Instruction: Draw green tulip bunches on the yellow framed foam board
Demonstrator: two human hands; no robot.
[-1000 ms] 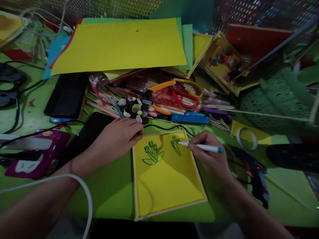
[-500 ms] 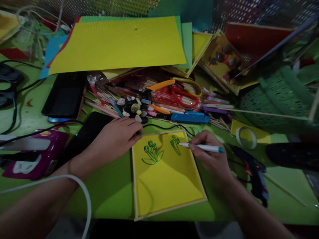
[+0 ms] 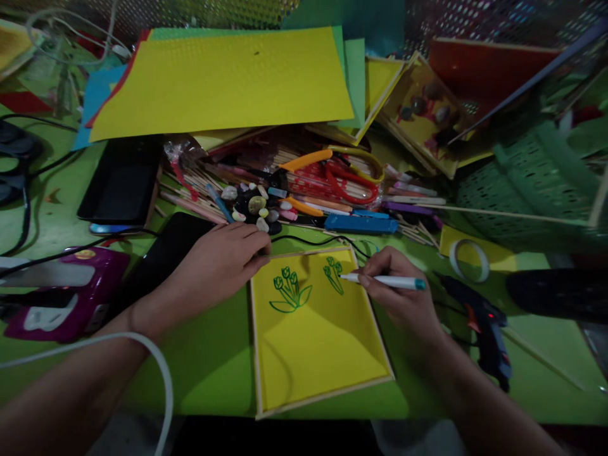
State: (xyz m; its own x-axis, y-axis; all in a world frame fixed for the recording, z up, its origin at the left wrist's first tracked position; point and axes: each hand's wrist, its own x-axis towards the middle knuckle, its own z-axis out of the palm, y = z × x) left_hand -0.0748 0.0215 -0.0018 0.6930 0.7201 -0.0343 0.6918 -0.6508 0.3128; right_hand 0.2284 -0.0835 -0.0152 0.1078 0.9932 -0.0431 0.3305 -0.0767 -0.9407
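A yellow board edged with thin wooden sticks lies on the green table. Green outlines of tulips are drawn on it: a leafy bunch at the upper left and a smaller bunch at the upper right. Between the fingers of my right hand is a white marker pen with a teal end, its tip at the smaller bunch. My left hand is curled at the board's upper left corner, fingertips partly hidden, and appears to hold that corner.
Pebbles, wooden sticks, pliers and a blue cutter crowd the space behind the board. To the right are a glue gun, a tape roll and a green basket. A purple power strip and black phone lie left.
The marker tip has shifted very slightly beside the right-hand tulips. My left hand stays at the corner, and the whole view has moved a little.
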